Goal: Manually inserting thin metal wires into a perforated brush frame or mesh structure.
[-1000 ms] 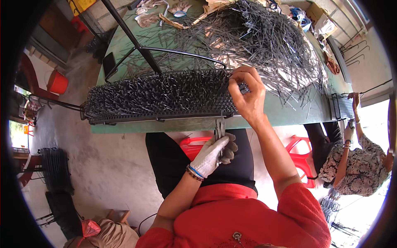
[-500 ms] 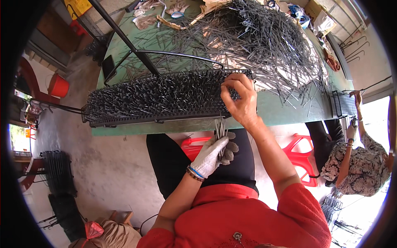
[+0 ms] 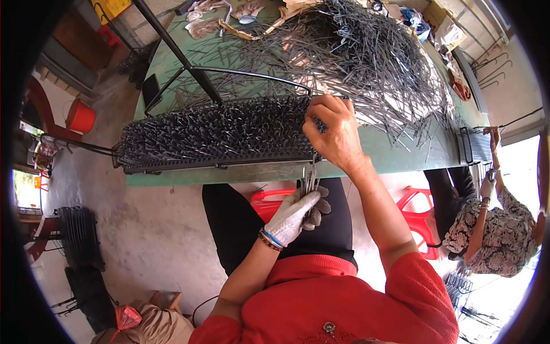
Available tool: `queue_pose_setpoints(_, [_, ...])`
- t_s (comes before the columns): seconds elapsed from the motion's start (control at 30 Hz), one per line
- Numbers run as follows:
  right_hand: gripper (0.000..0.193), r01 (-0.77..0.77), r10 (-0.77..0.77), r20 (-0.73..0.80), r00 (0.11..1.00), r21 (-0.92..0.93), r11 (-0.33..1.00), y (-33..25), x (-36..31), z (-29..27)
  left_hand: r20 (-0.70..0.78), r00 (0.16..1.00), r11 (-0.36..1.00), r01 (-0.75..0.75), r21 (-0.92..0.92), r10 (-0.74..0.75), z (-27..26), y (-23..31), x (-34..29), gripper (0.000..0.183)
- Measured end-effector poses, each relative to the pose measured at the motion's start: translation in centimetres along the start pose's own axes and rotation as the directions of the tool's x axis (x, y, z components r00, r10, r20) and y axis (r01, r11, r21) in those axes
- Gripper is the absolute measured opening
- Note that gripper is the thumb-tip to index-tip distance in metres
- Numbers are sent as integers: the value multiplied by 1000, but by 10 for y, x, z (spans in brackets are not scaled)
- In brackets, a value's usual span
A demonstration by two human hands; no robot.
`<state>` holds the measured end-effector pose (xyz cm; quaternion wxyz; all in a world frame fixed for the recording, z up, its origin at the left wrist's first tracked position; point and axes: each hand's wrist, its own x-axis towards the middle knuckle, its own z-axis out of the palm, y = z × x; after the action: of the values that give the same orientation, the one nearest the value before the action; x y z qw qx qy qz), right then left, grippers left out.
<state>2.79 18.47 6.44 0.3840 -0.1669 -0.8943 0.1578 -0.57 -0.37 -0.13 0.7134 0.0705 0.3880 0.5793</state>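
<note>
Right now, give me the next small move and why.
Probably lower the bare right hand slightly at the right end of the long black rack: its fingers curl over that end, beside densely packed dark strips, while the white-gloved left hand holds thin grey strips nearby. Whether the right fingers grip one is hidden.

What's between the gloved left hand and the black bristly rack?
In the head view: ends of grey strips held in the left hand, plus the near edge of the green table.
</note>
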Motion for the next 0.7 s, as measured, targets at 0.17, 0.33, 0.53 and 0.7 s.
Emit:
queue_pose_setpoints(0.17, [10, 52, -52, 13, 999, 40, 998, 2, 1, -5, 3, 1000, 1000, -6, 4, 6, 0, -1, 0, 23])
queue_pose_setpoints(0.33, [10, 38, -40, 35, 999, 49, 998, 5, -2, -4, -57, 998, 1000, -12, 8, 12, 3, -2, 1, 24])
queue_pose_setpoints(0.53, [11, 116, -117, 89, 989, 23, 993, 6, 4, -9, -19, 1000, 1000, 14, -10, -14, -1, -2, 2, 21])
queue_pose_setpoints(0.7, [11, 146, -145, 88, 985, -4, 989, 8, 2, -9, -27, 999, 1000, 18, 0, -18, 0, -1, 2, 21])
